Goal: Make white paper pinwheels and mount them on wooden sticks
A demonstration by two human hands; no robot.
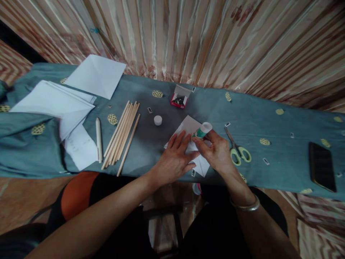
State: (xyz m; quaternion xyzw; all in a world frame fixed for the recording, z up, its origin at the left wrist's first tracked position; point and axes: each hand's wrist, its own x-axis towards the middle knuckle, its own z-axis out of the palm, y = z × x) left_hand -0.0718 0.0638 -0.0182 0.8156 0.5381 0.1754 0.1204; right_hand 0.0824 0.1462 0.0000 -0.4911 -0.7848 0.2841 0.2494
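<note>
A folded white paper (188, 124) lies on the cloth-covered table in front of me. My left hand (172, 160) rests flat on it with fingers stretched out. In my right hand (219, 151) is a green and white glue stick (201, 130), tilted, with its lower end down at the paper. Whether the glue touches the paper is hidden by my fingers. A round white cap (157, 120) stands on the cloth beyond my left hand. Just right of my right hand lie scissors (238, 149) with light green handles.
Several wooden sticks (122, 135) lie left of my hands, beside a pale pen-like stick (99, 140). White paper sheets (95, 75) spread at the far left. A small open red box (179, 101) holds small metal pieces. A black phone (322, 166) lies at the right, and a curtain (172, 39) hangs behind.
</note>
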